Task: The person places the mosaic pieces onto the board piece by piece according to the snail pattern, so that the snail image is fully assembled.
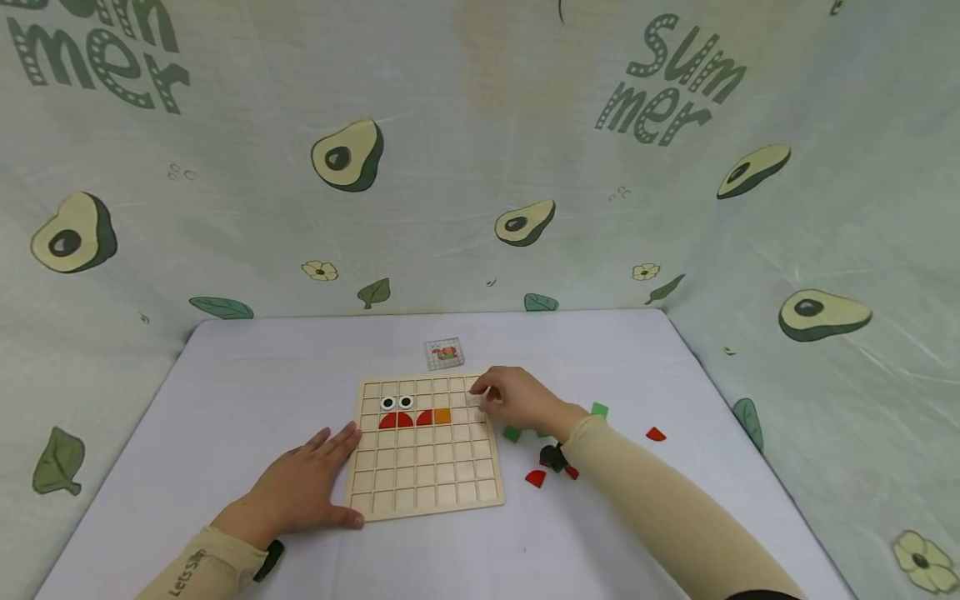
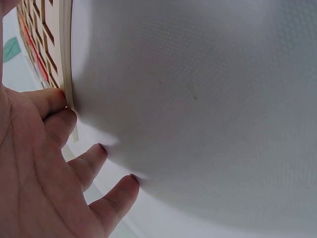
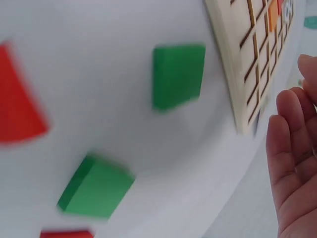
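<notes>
A wooden grid board (image 1: pixel 405 479) lies on the white table. In its upper rows sit two round eye pieces (image 1: pixel 406 402), with red quarter-round pieces (image 1: pixel 405 421) and an orange square (image 1: pixel 442 416) just beneath. My left hand (image 1: pixel 303 483) rests at the board's left side, fingers spread and fingertips (image 2: pixel 62 119) touching its edge. Over the board's upper right part hovers my right hand (image 1: pixel 517 398), its fingers loosely bent and thumb apart. Nothing shows between them. Green squares (image 3: pixel 178 74) lie beside the board in the right wrist view.
A small picture card (image 1: pixel 445 353) lies behind the board. To the right, red quarter-round pieces (image 1: pixel 536 478) and another green piece (image 1: pixel 600 410) are scattered around my right forearm. One red piece (image 1: pixel 656 434) lies farther right. A printed cloth (image 1: pixel 450 167) hangs behind the table.
</notes>
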Tool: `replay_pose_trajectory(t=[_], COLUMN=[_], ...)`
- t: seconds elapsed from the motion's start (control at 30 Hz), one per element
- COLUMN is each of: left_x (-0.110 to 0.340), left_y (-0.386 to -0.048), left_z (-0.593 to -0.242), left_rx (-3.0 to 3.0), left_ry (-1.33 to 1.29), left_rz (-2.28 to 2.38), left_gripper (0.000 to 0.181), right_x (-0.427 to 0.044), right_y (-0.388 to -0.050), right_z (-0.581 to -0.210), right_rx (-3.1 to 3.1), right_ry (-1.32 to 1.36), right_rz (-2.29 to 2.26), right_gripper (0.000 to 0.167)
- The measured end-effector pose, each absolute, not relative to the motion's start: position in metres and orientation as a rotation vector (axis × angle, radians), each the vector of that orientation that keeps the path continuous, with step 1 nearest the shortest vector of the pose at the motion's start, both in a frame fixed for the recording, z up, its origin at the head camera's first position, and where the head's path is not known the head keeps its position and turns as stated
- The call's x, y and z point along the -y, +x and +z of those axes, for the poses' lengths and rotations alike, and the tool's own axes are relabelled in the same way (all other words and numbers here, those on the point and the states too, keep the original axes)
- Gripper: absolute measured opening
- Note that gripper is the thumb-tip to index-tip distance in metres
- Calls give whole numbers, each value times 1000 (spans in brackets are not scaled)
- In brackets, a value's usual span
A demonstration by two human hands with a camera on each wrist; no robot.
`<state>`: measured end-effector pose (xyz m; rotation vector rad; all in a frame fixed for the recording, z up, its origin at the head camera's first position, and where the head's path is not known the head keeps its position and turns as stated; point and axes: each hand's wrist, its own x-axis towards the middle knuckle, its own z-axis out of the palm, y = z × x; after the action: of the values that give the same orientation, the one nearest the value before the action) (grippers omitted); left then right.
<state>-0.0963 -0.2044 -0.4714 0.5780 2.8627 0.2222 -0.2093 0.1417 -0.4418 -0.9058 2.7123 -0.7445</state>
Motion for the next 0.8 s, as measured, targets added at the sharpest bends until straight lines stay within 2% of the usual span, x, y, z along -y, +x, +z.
replay_pose_trajectory(t=[0.5, 0.8], left_x=[205, 204], left_y=[-98, -97], left_z=[-475, -471], left_rx=[-2859, -2860], left_ry=[554, 553], left_rz=[212, 223], left_gripper=[127, 126], right_x=[-238, -266], right_y=[-180, -176], right_z=[-441, -455], right_rx=[-2738, -2793], right_ry=[-669, -590], right_rz=[-781, -678], right_gripper=[25, 31])
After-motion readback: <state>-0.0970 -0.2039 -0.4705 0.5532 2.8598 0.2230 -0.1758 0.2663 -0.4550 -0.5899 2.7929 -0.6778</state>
